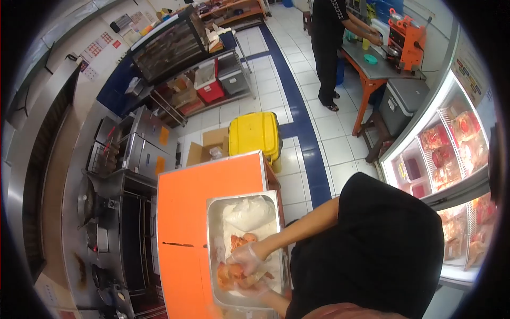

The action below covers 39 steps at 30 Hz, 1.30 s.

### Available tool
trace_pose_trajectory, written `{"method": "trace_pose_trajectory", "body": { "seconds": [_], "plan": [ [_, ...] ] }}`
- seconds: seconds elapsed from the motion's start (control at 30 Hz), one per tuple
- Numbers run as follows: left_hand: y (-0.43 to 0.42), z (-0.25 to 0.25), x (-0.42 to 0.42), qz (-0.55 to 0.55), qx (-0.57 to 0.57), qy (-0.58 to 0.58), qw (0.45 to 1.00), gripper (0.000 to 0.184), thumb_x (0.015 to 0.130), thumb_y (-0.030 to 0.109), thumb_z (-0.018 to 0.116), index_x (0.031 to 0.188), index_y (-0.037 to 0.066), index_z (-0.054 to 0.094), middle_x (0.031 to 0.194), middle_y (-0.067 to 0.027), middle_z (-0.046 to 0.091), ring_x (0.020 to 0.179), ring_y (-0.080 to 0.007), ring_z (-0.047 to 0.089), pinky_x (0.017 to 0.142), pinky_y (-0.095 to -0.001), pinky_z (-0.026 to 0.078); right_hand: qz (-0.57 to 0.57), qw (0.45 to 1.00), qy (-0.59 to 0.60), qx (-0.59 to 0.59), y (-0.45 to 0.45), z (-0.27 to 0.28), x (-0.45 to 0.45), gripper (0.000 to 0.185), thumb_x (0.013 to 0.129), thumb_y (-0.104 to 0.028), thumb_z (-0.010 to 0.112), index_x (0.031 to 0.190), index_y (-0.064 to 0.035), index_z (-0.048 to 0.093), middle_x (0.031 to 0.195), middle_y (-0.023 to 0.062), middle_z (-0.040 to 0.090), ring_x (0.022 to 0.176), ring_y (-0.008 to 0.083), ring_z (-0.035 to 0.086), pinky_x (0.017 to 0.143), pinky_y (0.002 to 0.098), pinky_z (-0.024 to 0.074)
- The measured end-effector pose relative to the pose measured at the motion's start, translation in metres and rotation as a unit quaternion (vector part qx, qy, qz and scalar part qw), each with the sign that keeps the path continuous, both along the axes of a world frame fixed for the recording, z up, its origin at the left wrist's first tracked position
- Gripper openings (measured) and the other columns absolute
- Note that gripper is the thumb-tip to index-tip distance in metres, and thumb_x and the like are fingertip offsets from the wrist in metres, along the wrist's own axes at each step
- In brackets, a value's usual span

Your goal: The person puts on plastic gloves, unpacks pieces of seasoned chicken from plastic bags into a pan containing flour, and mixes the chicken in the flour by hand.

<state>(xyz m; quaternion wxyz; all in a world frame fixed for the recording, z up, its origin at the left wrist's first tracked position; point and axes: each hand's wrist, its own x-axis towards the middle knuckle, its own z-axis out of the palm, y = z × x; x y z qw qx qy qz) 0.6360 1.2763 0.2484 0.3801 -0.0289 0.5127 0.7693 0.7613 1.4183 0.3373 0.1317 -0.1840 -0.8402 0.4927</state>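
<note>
Both my hands wear clear plastic gloves and are inside a steel pan (216, 204) holding white flour (248, 213). My right hand (248, 257), the upper one in view, closes over orange-tinted raw chicken pieces (227, 276). Below it, my left hand (252, 290) grips the same chicken from the other side, its fingers partly hidden. More reddish chicken (240, 242) lies on the flour just beyond my right hand, next to the heaped flour.
The pan rests on an orange table (183, 212). Beyond stand a yellow bin (255, 135) and cardboard box (212, 143). A stove (101, 234) lies left, a lit display fridge (441, 159) right. Another person (332, 48) works at an orange machine (406, 40).
</note>
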Motion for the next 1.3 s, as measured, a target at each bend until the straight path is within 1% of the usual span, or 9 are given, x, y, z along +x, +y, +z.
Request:
{"method": "trace_pose_trajectory", "body": {
  "seconds": [0.3,0.53,0.57,0.63,0.73,0.77,1.13,1.2,1.3],
  "plan": [
    [-0.003,-0.003,-0.005,0.019,-0.013,0.012,1.0,0.05,0.078,0.021,0.069,0.124,0.003,0.063,0.123,-0.0151,0.065,0.115,-0.0328,0.062,0.102,-0.0461,0.048,-0.127,0.9,0.048,-0.413,0.013,-0.002,0.006,0.027,0.09,-0.024,0.068,0.111,-0.0079,0.07,0.079,0.0057,0.072,0.061,0.0174,0.069,0.051,0.0314,0.0542],
    [0.0,-0.003,-0.001,0.014,-0.021,0.02,0.999,0.049,0.078,0.021,0.069,0.123,0.002,0.063,0.122,-0.0156,0.066,0.113,-0.0328,0.062,0.1,-0.0457,0.049,-0.155,0.919,0.038,-0.362,0.009,-0.133,-0.042,0.03,0.097,-0.024,0.061,0.122,-0.0085,0.066,0.082,0.0083,0.071,0.058,0.0235,0.065,0.048,0.0365,0.0497],
    [-0.001,-0.003,0.0,0.015,-0.023,0.021,0.999,0.049,0.078,0.021,0.069,0.123,0.002,0.063,0.122,-0.0157,0.066,0.113,-0.0328,0.063,0.1,-0.0457,0.05,0.048,0.807,0.307,-0.502,0.012,-0.165,-0.056,0.031,0.098,-0.023,0.059,0.124,-0.0078,0.064,0.089,0.0095,0.071,0.06,0.0259,0.064,0.049,0.0399,0.0492],
    [-0.001,-0.005,0.001,0.016,-0.025,0.021,0.999,0.049,0.079,0.021,0.069,0.123,0.002,0.063,0.121,-0.0158,0.066,0.112,-0.0328,0.063,0.099,-0.0456,0.05,0.245,0.577,0.531,-0.57,0.013,-0.174,-0.059,0.032,0.099,-0.023,0.056,0.126,-0.0072,0.063,0.095,0.0107,0.07,0.062,0.0283,0.064,0.051,0.0433,0.0487],
    [-0.002,-0.005,0.003,0.014,-0.029,0.022,0.999,0.048,0.079,0.021,0.069,0.123,0.002,0.063,0.121,-0.0161,0.066,0.112,-0.0328,0.063,0.098,-0.0454,0.05,-0.047,0.882,0.23,-0.408,0.009,-0.161,-0.039,0.034,0.099,-0.024,0.056,0.129,-0.0087,0.063,0.099,0.0132,0.07,0.068,0.0278,0.066,0.056,0.043,0.0512],
    [-0.003,-0.006,0.004,0.012,-0.026,0.022,0.999,0.048,0.079,0.021,0.069,0.122,0.002,0.063,0.121,-0.0161,0.066,0.111,-0.0328,0.063,0.098,-0.0454,0.05,-0.098,0.914,0.136,-0.369,0.006,-0.149,-0.034,0.035,0.099,-0.025,0.056,0.13,-0.0092,0.063,0.1,0.014,0.07,0.07,0.0277,0.067,0.058,0.0429,0.052],
    [0.001,-0.002,0.007,0.0,-0.027,0.026,0.999,0.047,0.079,0.02,0.068,0.121,0.001,0.064,0.119,-0.0169,0.067,0.109,-0.0328,0.064,0.095,-0.0448,0.052,-0.046,0.982,-0.063,-0.17,-0.006,-0.071,-0.02,0.036,0.095,-0.021,0.055,0.128,-0.0145,0.069,0.122,0.017,0.071,0.075,0.022,0.074,0.065,0.0381,0.0574],
    [0.003,-0.003,0.008,-0.005,-0.027,0.027,0.999,0.046,0.079,0.02,0.068,0.121,0.001,0.064,0.118,-0.0171,0.067,0.108,-0.0328,0.065,0.094,-0.0447,0.052,-0.038,0.989,-0.081,-0.121,-0.005,-0.056,-0.017,0.039,0.092,-0.026,0.062,0.128,-0.0132,0.068,0.114,0.0143,0.072,0.11,0.0325,0.069,0.092,0.0406,0.053],
    [0.007,-0.001,0.011,-0.012,-0.026,0.028,0.999,0.046,0.079,0.02,0.068,0.12,0.0,0.064,0.118,-0.0173,0.067,0.107,-0.0328,0.065,0.093,-0.0445,0.053,-0.071,0.997,0.013,-0.004,-0.013,-0.036,0.0,0.04,0.092,-0.03,0.064,0.127,-0.0121,0.069,0.116,0.0142,0.071,0.111,0.0328,0.068,0.092,0.0414,0.0529]
  ]
}}
